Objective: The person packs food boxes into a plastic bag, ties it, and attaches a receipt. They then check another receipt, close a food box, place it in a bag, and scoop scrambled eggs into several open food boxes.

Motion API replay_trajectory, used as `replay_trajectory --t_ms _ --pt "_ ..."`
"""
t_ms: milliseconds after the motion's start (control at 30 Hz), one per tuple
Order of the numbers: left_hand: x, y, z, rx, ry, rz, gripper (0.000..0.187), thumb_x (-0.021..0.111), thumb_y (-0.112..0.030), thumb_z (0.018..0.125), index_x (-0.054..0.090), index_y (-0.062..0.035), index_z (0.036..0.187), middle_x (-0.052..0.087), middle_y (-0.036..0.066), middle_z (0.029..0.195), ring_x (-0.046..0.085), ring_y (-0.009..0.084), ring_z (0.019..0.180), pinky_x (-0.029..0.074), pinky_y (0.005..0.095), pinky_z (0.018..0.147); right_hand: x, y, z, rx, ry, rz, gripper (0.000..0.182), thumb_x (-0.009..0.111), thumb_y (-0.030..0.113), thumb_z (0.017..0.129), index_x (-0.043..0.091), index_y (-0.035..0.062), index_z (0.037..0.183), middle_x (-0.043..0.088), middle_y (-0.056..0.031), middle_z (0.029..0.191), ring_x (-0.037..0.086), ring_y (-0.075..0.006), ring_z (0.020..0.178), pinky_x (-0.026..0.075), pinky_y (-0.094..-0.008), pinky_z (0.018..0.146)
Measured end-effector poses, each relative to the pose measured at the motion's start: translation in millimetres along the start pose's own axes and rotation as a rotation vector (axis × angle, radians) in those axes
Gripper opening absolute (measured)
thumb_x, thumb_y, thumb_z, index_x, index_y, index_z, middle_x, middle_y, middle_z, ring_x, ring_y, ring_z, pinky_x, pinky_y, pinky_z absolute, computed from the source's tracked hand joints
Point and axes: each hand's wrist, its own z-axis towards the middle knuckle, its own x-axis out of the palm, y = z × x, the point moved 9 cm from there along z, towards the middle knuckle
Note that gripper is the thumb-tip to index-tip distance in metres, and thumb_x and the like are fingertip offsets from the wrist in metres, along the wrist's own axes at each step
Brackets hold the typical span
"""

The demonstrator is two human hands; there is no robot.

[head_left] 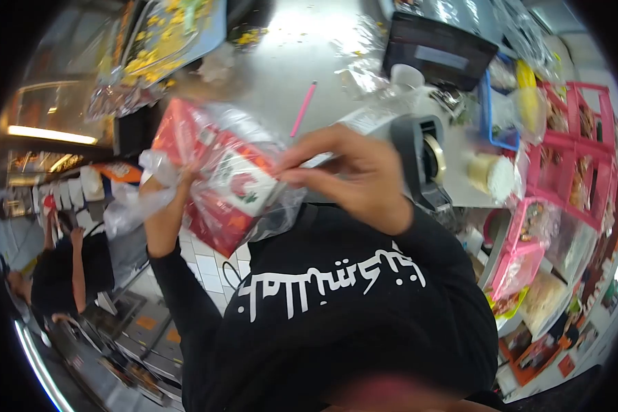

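While the left hand (175, 196) grips the clear bag (216, 175) from below, holding the red carton (220, 178) inside it above the steel counter (302, 62), the right hand (353, 172) pinches the bag's near edge shut. Pulling the film taut before taping would likely help; the tape dispenser (422, 158) sits just right, a pink pen (303, 108) farther off.

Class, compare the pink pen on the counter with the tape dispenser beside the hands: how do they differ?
The pink pen is thin, bright and lies flat by itself on the counter; the tape dispenser is bulky, dark grey and stands upright, holding a tape roll. The right hand is much nearer the dispenser. Both rest on the same surface.
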Motion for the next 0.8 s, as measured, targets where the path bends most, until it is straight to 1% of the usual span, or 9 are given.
replay_trajectory --t_ms 67,200,233,367,467,600,633,733,800 --pt "-7 -3 -4 -0.080 -0.059 -0.094 0.016 0.068 -0.015 0.087 0.067 0.0012 0.087 0.069 0.008 0.081 0.062 0.0131 0.078 0.046 0.0279 0.069 53 -36 18 0.143 0.118 0.210 0.023 0.066 -0.004 0.084 0.058 -0.0032 0.106 0.066 -0.0106 0.097 0.066 -0.0160 0.090 0.057 -0.0259 0.073" --pt "-15 -16 -21 -0.014 -0.136 -0.244 0.019 0.068 -0.016 0.087 0.067 0.0011 0.095 0.068 0.006 0.090 0.060 0.0122 0.080 0.046 0.0265 0.072 99 -63 43 0.154 0.149 0.212 0.021 0.065 -0.004 0.084 0.058 -0.0026 0.105 0.066 -0.0094 0.097 0.066 -0.0155 0.093 0.057 -0.0258 0.074" --pt "-14 -8 -27 -0.085 -0.151 -0.333 0.021 0.068 -0.015 0.087 0.067 0.0005 0.101 0.068 0.008 0.095 0.061 0.0127 0.086 0.046 0.0277 0.075 105 -66 46 0.127 0.154 0.195 0.021 0.064 -0.004 0.085 0.058 -0.0025 0.104 0.065 -0.0093 0.097 0.066 -0.0155 0.093 0.056 -0.0257 0.074" --pt "-20 -22 -40 0.139 -0.351 -0.147 0.016 0.068 -0.010 0.086 0.066 0.0011 0.097 0.067 0.012 0.080 0.066 0.0206 0.072 0.049 0.0307 0.068 110 -75 44 0.101 0.165 0.119 0.022 0.063 -0.005 0.086 0.055 -0.0019 0.107 0.065 -0.0098 0.098 0.066 -0.0162 0.093 0.057 -0.0264 0.076" --pt "-16 -9 -46 -0.101 -0.392 -0.172 0.013 0.067 -0.009 0.085 0.069 -0.0016 0.096 0.065 0.011 0.079 0.064 0.0219 0.072 0.049 0.0306 0.068 108 -74 40 0.066 0.178 0.067 0.027 0.063 -0.005 0.086 0.053 -0.0012 0.110 0.064 -0.0104 0.100 0.066 -0.0173 0.095 0.058 -0.0272 0.078" --pt "-21 -35 -56 0.038 -0.483 -0.078 0.025 0.066 -0.003 0.075 0.070 -0.0073 0.099 0.059 0.008 0.085 0.061 0.0185 0.080 0.046 0.0267 0.069 112 -61 31 -0.078 0.178 -0.126 0.031 0.065 -0.007 0.084 0.050 0.0002 0.110 0.063 -0.0114 0.101 0.066 -0.0180 0.097 0.059 -0.0275 0.077" --pt "-23 -35 -57 -0.039 -0.521 -0.111 0.011 0.069 -0.007 0.081 0.071 -0.0029 0.091 0.061 0.005 0.085 0.058 0.0112 0.077 0.046 0.0267 0.067 113 -57 29 -0.134 0.183 -0.192 0.033 0.065 -0.007 0.083 0.049 0.0007 0.111 0.063 -0.0117 0.101 0.066 -0.0182 0.097 0.059 -0.0275 0.076" --pt "-18 -29 -61 -0.073 -0.504 -0.141 0.028 0.066 -0.002 0.070 0.071 -0.0072 0.097 0.056 0.006 0.084 0.059 0.0178 0.078 0.046 0.0262 0.067 114 -57 27 -0.138 0.160 -0.190 0.039 0.066 -0.008 0.081 0.046 0.0023 0.113 0.063 -0.0112 0.099 0.066 -0.0178 0.096 0.059 -0.0280 0.076" --pt "-18 -31 -63 -0.057 -0.533 -0.046 0.018 0.069 -0.004 0.076 0.071 -0.0031 0.095 0.059 0.005 0.086 0.059 0.0141 0.078 0.045 0.0249 0.069 110 -62 26 -0.111 0.116 -0.101 0.036 0.069 -0.002 0.081 0.049 0.0028 0.111 0.062 -0.0092 0.101 0.066 -0.0174 0.094 0.059 -0.0284 0.075"
